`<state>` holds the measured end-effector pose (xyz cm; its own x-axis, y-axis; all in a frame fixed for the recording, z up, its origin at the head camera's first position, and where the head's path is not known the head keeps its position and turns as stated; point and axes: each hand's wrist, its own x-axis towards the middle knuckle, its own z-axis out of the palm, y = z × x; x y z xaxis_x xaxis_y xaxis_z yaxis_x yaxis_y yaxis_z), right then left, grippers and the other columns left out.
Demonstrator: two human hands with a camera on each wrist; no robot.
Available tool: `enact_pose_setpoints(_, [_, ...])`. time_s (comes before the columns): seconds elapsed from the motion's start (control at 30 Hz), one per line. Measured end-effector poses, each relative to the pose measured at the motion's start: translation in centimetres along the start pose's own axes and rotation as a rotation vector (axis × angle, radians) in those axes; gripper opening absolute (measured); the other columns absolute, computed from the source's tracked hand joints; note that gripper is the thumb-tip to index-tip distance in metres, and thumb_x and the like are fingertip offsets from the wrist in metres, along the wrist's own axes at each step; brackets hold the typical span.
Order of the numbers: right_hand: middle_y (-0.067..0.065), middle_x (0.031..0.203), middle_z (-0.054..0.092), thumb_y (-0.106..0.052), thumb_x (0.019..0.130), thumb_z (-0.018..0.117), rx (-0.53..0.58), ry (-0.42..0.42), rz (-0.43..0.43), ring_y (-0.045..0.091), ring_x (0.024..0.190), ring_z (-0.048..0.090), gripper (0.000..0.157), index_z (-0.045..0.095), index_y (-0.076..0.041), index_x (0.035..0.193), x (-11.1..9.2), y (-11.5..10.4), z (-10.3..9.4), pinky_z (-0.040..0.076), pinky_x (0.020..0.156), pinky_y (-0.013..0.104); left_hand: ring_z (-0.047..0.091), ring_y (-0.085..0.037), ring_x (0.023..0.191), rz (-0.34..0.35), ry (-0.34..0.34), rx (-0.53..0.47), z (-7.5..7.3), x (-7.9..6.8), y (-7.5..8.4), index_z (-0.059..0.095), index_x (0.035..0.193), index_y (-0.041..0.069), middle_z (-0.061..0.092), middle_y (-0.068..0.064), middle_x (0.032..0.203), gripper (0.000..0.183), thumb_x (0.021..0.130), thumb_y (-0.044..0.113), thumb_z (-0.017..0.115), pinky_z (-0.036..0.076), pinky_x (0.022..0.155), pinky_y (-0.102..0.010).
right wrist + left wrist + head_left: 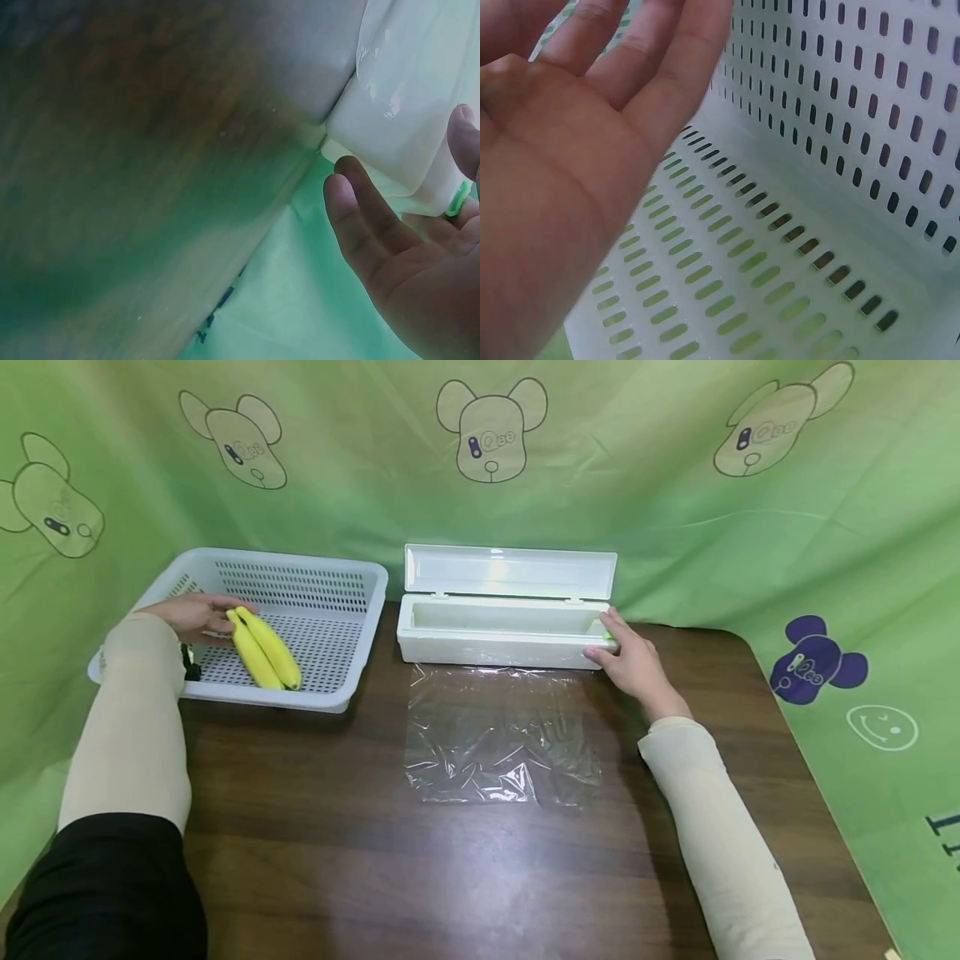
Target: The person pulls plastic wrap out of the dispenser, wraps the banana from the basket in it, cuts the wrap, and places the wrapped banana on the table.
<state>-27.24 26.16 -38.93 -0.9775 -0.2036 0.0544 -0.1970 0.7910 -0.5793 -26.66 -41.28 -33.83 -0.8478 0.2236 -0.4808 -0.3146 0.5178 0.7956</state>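
Note:
Two yellow bananas, joined at the stem, lie slanted across the inside of a white perforated basket. My left hand is at their stem end, thumb on the near side and fingers beyond. In the left wrist view its palm and lower fingers cover the bananas. My right hand holds the right end of a white plastic wrap box, thumb on the front wall and a finger near a green tab. Its lower fingers spread away from the box. The lid stands raised.
A sheet of clear plastic wrap lies wrinkled on the brown wooden table, in front of the box. A small black item is in the basket beside the left wrist. Green printed cloth hangs behind and at the sides.

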Motion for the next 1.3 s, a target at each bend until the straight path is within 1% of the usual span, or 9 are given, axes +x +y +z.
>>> enact_pose_setpoints(0.23, [0.006, 0.167, 0.014, -0.033, 0.099, 0.066, -0.002, -0.001, -0.007, 0.043, 0.148, 0.017, 0.074, 0.029, -0.011, 0.160, -0.1, 0.0, -0.1, 0.015, 0.119, 0.055, 0.054, -0.004, 0.098, 0.047, 0.192, -0.047, 0.4, -0.1, 0.3, 0.036, 0.149, 0.007, 0.037, -0.015, 0.137, 0.045, 0.106, 0.009, 0.050, 0.038, 0.110, -0.053])
enact_pose_setpoints(0.33, [0.007, 0.167, 0.015, -0.032, 0.100, 0.066, -0.003, -0.002, -0.011, 0.043, 0.148, 0.018, 0.074, 0.029, -0.010, 0.159, -0.1, -0.1, 0.0, 0.015, 0.119, 0.056, 0.057, -0.003, 0.096, 0.063, 0.193, -0.095, 0.6, -0.2, 0.2, 0.038, 0.141, 0.011, 0.045, -0.006, 0.129, 0.038, 0.106, 0.016, 0.052, 0.040, 0.108, -0.053])
enact_pose_setpoints(0.47, [0.008, 0.167, 0.015, -0.032, 0.100, 0.066, -0.002, -0.002, -0.015, 0.043, 0.148, 0.018, 0.074, 0.029, -0.009, 0.159, -0.2, -0.1, 0.0, 0.016, 0.119, 0.056, 0.062, -0.004, 0.090, 0.092, 0.191, -0.156, 0.9, 0.0, 0.5, 0.038, 0.131, 0.011, 0.056, 0.010, 0.107, 0.029, 0.106, 0.019, 0.051, 0.051, 0.098, -0.044])
enact_pose_setpoints(0.6, [0.008, 0.167, 0.016, -0.031, 0.099, 0.066, 0.000, 0.007, -0.015, 0.043, 0.148, 0.019, 0.073, 0.029, -0.009, 0.159, -0.2, 0.0, -0.1, 0.016, 0.119, 0.055, 0.063, -0.005, 0.085, 0.100, 0.238, -0.161, 1.3, 0.5, 0.9, 0.028, 0.148, 0.002, 0.056, 0.011, 0.099, 0.052, 0.106, 0.021, 0.051, 0.056, 0.089, -0.035])
enact_pose_setpoints(0.73, [0.006, 0.167, 0.016, -0.033, 0.100, 0.066, -0.004, 0.006, -0.014, 0.042, 0.148, 0.019, 0.074, 0.029, -0.011, 0.160, -0.2, 0.1, 0.0, 0.017, 0.118, 0.056, 0.063, -0.003, 0.084, 0.107, 0.294, -0.092, 1.6, 0.8, 1.5, 0.016, 0.157, -0.004, 0.055, 0.007, 0.106, 0.070, 0.106, 0.025, 0.054, 0.057, 0.087, -0.033])
enact_pose_setpoints(0.9, [0.005, 0.167, 0.015, -0.034, 0.100, 0.065, -0.004, 0.008, -0.019, 0.042, 0.148, 0.019, 0.074, 0.029, -0.011, 0.160, 0.0, 0.0, 0.0, 0.017, 0.119, 0.055, 0.064, -0.001, 0.085, 0.128, 0.356, -0.038, 2.1, 0.6, 2.2, 0.025, 0.156, -0.005, 0.054, -0.004, 0.121, 0.073, 0.102, 0.029, 0.061, 0.057, 0.087, -0.032])
enact_pose_setpoints(1.0, [0.006, 0.167, 0.015, -0.034, 0.100, 0.065, -0.012, 0.008, -0.011, 0.043, 0.148, 0.019, 0.075, 0.027, -0.012, 0.160, 0.1, -0.1, 0.0, 0.016, 0.119, 0.055, 0.064, -0.001, 0.085, 0.151, 0.375, -0.026, 2.3, 0.4, 2.7, 0.031, 0.155, -0.004, 0.054, -0.005, 0.124, 0.072, 0.101, 0.030, 0.064, 0.057, 0.085, -0.030])
enact_pose_setpoints(1.1, [0.006, 0.167, 0.013, -0.036, 0.100, 0.064, -0.019, 0.005, -0.001, 0.043, 0.148, 0.018, 0.077, 0.023, -0.013, 0.161, 0.2, -0.1, 0.1, 0.015, 0.119, 0.055, 0.065, -0.002, 0.086, 0.201, 0.397, -0.091, 2.4, 0.0, 3.3, 0.037, 0.153, -0.002, 0.056, -0.001, 0.119, 0.067, 0.099, 0.027, 0.066, 0.058, 0.081, -0.027])
enact_pose_setpoints(1.3, [0.007, 0.167, 0.013, -0.036, 0.100, 0.063, -0.020, 0.003, 0.010, 0.044, 0.148, 0.016, 0.077, 0.023, -0.012, 0.161, 0.1, 0.0, 0.1, 0.015, 0.119, 0.056, 0.067, -0.009, 0.088, 0.367, 0.402, -0.374, 3.0, -1.1, 4.7, 0.059, 0.135, 0.007, 0.064, 0.002, 0.110, 0.044, 0.094, 0.012, 0.074, 0.059, 0.073, -0.026])
